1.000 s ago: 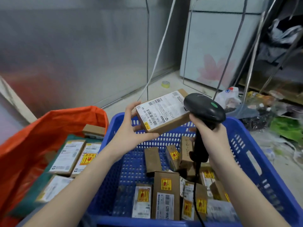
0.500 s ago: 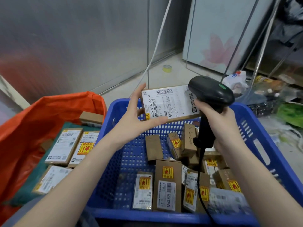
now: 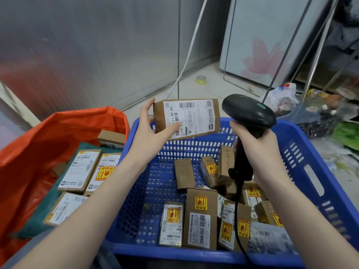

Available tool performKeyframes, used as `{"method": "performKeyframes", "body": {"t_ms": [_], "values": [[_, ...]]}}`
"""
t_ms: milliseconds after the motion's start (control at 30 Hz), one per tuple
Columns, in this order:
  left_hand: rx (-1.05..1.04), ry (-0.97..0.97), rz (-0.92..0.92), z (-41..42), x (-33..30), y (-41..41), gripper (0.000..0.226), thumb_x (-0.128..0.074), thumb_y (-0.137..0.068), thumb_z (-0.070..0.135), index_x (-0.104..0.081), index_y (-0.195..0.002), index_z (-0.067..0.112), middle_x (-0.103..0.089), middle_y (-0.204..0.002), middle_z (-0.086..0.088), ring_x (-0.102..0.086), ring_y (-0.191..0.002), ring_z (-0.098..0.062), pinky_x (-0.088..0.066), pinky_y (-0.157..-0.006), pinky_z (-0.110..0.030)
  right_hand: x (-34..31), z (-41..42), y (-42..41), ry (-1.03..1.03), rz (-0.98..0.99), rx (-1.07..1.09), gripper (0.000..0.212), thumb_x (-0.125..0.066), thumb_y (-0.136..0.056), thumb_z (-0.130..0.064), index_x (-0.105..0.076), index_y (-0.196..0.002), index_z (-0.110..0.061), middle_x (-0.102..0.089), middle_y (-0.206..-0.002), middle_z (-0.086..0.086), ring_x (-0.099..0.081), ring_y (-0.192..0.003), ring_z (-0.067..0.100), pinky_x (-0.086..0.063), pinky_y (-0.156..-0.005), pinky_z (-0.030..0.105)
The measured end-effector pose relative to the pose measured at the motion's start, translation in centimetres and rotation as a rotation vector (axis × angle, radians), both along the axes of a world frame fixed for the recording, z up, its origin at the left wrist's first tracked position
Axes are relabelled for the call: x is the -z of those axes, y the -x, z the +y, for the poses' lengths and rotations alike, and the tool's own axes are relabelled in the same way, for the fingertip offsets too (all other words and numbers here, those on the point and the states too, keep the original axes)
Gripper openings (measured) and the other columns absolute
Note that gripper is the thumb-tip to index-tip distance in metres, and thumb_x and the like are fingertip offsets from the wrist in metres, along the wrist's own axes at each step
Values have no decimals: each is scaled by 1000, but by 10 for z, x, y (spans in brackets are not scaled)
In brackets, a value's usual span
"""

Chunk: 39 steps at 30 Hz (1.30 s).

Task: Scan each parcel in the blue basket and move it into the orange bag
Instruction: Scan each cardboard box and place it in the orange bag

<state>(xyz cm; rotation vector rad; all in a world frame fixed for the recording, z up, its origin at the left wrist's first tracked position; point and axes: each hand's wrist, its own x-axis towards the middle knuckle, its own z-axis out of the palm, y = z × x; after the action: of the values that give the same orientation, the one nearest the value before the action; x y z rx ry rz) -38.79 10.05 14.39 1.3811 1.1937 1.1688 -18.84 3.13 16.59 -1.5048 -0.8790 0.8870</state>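
Where pale floor tiles (image 3: 209, 88) meet grey wall panels, your blue basket (image 3: 303, 152) at lower centre holds labelled boxes (image 3: 200, 218); the orange bag (image 3: 38, 136) at left holds more. Your left hand (image 3: 151, 133) grips a parcel (image 3: 187, 118) above the basket's far rim; your right hand (image 3: 258, 150) grips the black scanner (image 3: 248, 113) beside it.

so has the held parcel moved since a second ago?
Yes. The parcel in the left hand shifted left, away from the scanner, toward the orange bag.
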Motion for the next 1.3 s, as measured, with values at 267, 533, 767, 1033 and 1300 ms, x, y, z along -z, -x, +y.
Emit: {"method": "performKeyframes", "body": {"t_ms": [267,533,767,1033,1300], "values": [[-26,-76,76,-2,1,-1,74,-76,-79,15,-30,-134,36,-58,-120,1,-69,-92,-14,-57,-75,-22,4,1,18,30,7,-212,21,-68,-84,-30,-62,-76,-13,-58,-57,-1,-57,-56,14,-49,-61,33],[-23,-110,126,-3,2,-1,81,-79,-77,17,-28,-138,32,-54,-124,2,-65,-102,-15,-56,-74,-17,4,2,19,39,25,-253,15,-67,-85,-25,-61,-79,-14,-56,-55,0,-56,-55,15,-49,-59,30],[-18,-116,127,-3,3,0,81,-79,-77,16,-28,-139,30,-55,-122,2,-65,-102,-15,-57,-76,-20,4,2,19,55,17,-223,13,-67,-85,-24,-61,-79,-14,-56,-53,-1,-57,-55,14,-49,-59,30],[-32,-88,114,-2,0,0,81,-79,-77,16,-29,-138,31,-53,-108,17,-66,-93,-8,-56,-72,-17,2,2,16,40,-25,-192,13,-66,-82,-21,-59,-75,-13,-56,-53,4,-55,-52,17,-49,-58,32],[0,-71,112,-4,2,-2,79,-78,-77,15,-29,-136,33,-58,-121,0,-69,-92,-13,-54,-69,-14,2,2,16,37,-41,-180,12,-65,-83,-18,-58,-74,-14,-54,-50,2,-53,-49,13,-48,-55,28]]}}
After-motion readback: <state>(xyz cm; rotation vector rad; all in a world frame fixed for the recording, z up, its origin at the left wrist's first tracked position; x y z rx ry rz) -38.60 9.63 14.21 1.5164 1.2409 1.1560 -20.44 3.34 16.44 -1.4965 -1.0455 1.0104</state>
